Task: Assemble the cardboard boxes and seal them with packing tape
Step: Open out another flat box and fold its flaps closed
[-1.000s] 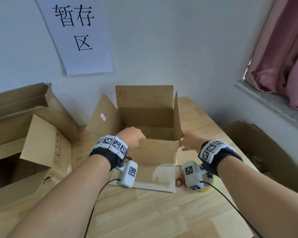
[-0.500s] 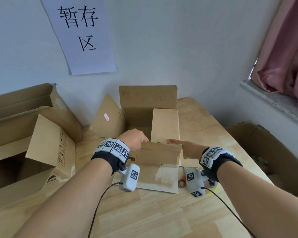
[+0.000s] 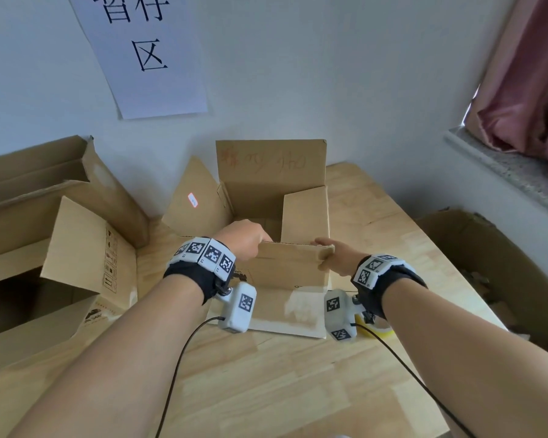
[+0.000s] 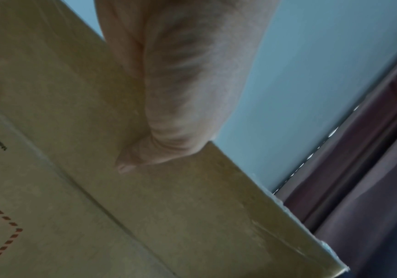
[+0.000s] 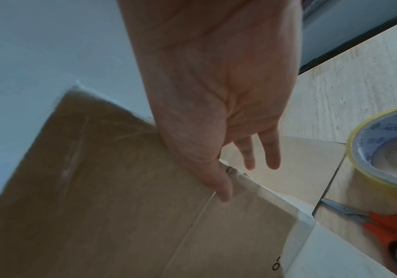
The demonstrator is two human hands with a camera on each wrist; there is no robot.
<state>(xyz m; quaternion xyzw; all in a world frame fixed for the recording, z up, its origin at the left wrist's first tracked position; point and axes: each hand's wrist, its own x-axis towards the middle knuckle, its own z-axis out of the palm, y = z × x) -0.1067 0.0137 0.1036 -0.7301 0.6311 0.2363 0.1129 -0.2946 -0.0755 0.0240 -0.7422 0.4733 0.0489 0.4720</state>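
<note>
Soft daylight from the window on my right lights the head view evenly, with a pale glare patch on the box front [image 3: 301, 308] (edges bow with wide-angle distortion), while both wrist views are dimmer and bluish, my left hand [image 4: 183, 79] smeared by blur against shadowed cardboard.

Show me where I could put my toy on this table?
The bare wood near you, in front of the open box, is free. So is the strip right of it, toward the wall. By the tape roll and scissors it's crowded.
</note>
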